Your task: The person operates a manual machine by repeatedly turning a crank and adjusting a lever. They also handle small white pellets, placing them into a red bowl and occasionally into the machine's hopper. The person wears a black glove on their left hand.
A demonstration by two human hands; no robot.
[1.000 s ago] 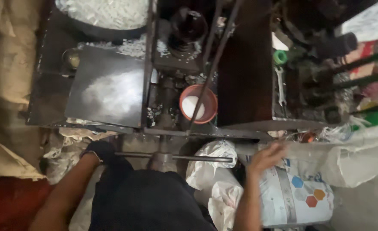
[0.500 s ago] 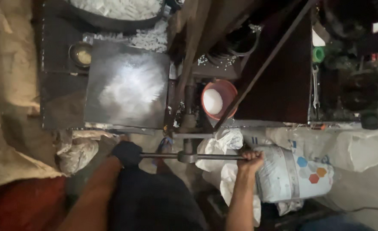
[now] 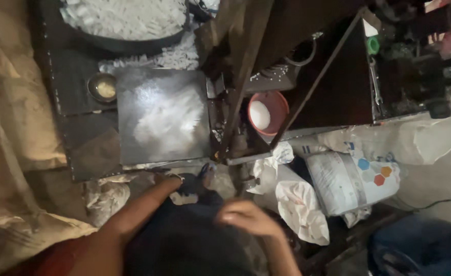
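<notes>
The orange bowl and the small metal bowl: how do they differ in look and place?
The orange bowl is larger and holds something white; the small metal bowl is smaller and holds something yellowish. The orange bowl sits right of the dusted metal plate, low among machine parts; the metal bowl sits at its upper left. Both are round and open.

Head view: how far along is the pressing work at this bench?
Done: a big pan is heaped with white pieces; the flat metal plate is dusted white. In hand: left hand at the plate's near edge, right hand raised, blurred, apparently holding nothing. Left: white powder remains in the red bowl.
</notes>
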